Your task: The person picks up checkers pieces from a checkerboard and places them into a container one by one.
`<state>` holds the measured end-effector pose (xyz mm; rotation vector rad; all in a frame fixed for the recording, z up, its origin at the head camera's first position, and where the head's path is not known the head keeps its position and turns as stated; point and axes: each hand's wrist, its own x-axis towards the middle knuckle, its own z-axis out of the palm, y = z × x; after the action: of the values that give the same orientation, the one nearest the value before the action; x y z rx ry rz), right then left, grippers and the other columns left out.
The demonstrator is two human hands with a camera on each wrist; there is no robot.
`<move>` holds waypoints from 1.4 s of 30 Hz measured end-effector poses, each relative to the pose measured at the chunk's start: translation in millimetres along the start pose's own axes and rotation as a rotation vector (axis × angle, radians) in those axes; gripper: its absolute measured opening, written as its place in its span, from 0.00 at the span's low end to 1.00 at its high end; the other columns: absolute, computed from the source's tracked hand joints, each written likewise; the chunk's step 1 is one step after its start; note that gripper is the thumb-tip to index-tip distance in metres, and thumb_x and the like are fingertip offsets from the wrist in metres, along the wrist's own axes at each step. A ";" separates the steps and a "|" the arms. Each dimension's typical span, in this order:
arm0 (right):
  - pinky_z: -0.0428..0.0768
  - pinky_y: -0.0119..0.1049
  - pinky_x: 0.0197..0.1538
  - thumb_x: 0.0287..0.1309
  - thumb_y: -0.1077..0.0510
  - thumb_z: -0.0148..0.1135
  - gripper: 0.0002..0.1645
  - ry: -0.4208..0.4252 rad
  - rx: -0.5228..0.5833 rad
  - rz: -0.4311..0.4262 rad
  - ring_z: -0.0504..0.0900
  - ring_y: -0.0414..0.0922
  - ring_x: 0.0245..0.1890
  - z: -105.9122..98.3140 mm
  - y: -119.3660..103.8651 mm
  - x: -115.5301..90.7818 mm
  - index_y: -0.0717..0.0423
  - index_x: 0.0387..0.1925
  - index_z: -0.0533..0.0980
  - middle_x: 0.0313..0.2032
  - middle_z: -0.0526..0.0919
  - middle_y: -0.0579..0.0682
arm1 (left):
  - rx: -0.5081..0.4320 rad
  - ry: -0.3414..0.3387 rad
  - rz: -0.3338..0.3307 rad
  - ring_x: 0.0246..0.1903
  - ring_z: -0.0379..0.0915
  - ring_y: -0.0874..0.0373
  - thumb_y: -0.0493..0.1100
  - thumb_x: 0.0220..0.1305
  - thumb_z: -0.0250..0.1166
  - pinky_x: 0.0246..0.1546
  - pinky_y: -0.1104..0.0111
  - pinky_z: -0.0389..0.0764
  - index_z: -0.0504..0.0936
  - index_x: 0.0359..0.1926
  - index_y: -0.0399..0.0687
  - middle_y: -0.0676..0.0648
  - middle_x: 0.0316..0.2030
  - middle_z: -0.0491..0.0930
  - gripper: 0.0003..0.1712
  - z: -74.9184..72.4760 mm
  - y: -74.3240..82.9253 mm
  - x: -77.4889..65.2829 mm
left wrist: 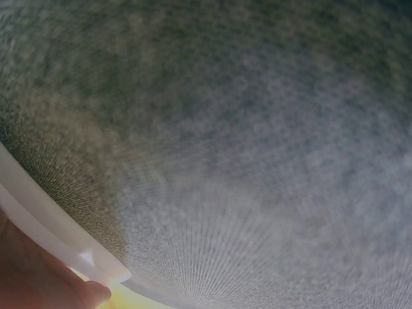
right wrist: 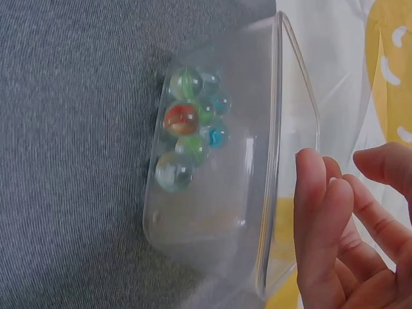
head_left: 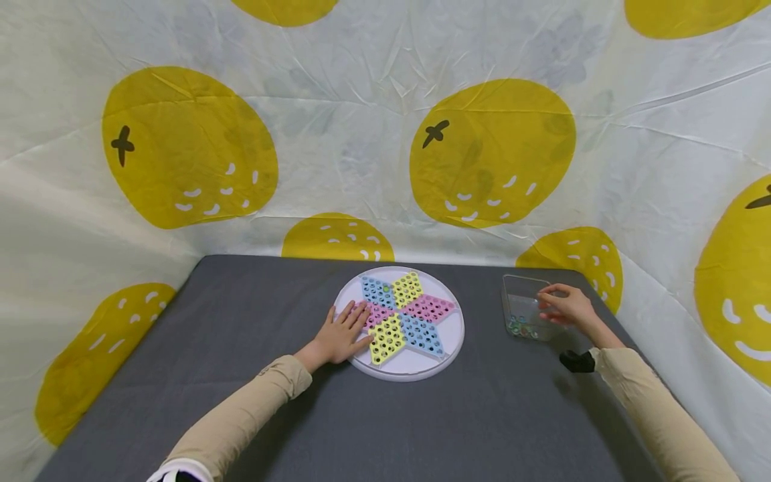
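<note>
A round white Chinese checkers board [head_left: 358, 289] with a blue, yellow and pink star lies on the table. My left hand [head_left: 340, 333] rests on its left side, fingers spread over the pink and yellow holes. In the left wrist view only part of that hand [left wrist: 42, 280] shows, against the white board rim [left wrist: 64, 225]. A green marble [head_left: 386, 289] sits in a blue section. Over the right side of a clear plastic box [head_left: 524, 288], my right hand [head_left: 569, 306] hovers with loosely bent fingers, thumb apart, nothing between them. Several glass marbles [right wrist: 181, 119] lie gathered inside the box.
A dark grey cloth [head_left: 482, 415] covers the table. Behind and at both sides hangs a pale curtain [head_left: 343, 147] with large yellow fruit prints. A black strap piece [head_left: 576, 361] sticks out at my right cuff.
</note>
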<state>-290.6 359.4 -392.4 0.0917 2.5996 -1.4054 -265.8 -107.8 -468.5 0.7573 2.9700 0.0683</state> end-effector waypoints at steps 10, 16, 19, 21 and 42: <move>0.79 0.32 0.28 0.60 0.48 0.51 0.30 -0.060 0.006 -0.026 0.83 0.38 0.26 16.1 -19.6 1.6 0.68 0.54 0.64 0.30 0.83 0.43 | 0.000 0.001 0.000 0.69 0.34 0.50 0.65 0.64 0.36 0.63 0.44 0.41 0.44 0.69 0.51 0.51 0.70 0.40 0.39 -0.5 -0.5 0.3; 0.80 0.34 0.29 0.59 0.48 0.52 0.31 -0.080 -0.008 -0.059 0.84 0.39 0.27 32.0 -30.6 5.6 0.68 0.54 0.65 0.34 0.83 0.50 | 0.001 0.002 0.000 0.69 0.34 0.50 0.65 0.64 0.36 0.63 0.44 0.41 0.43 0.69 0.51 0.51 0.70 0.40 0.39 -0.1 -0.4 0.8; 0.80 0.35 0.30 0.59 0.48 0.52 0.31 -0.093 -0.008 -0.062 0.83 0.39 0.26 40.5 -34.4 7.8 0.68 0.55 0.65 0.32 0.83 0.47 | 0.000 0.005 0.001 0.69 0.34 0.50 0.65 0.64 0.36 0.63 0.44 0.41 0.44 0.69 0.51 0.50 0.70 0.41 0.39 0.1 -0.3 0.7; 0.80 0.36 0.30 0.59 0.48 0.53 0.31 -0.101 -0.006 -0.065 0.84 0.40 0.27 46.2 -36.7 9.4 0.68 0.55 0.65 0.32 0.83 0.47 | -0.002 0.004 0.002 0.69 0.34 0.50 0.65 0.64 0.36 0.63 0.44 0.41 0.44 0.69 0.51 0.50 0.70 0.41 0.39 -0.2 -0.1 0.6; 0.79 0.36 0.31 0.58 0.49 0.54 0.25 -0.122 -0.008 -0.073 0.84 0.47 0.30 99.5 -80.3 25.9 0.63 0.51 0.70 0.43 0.79 0.66 | -0.011 0.001 -0.001 0.69 0.34 0.50 0.65 0.64 0.37 0.63 0.44 0.41 0.44 0.69 0.50 0.50 0.70 0.41 0.39 -0.9 0.1 0.2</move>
<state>-314.2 231.4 -384.4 -0.0884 2.5322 -1.3776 -266.0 -107.7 -467.7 0.7553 2.9680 0.0851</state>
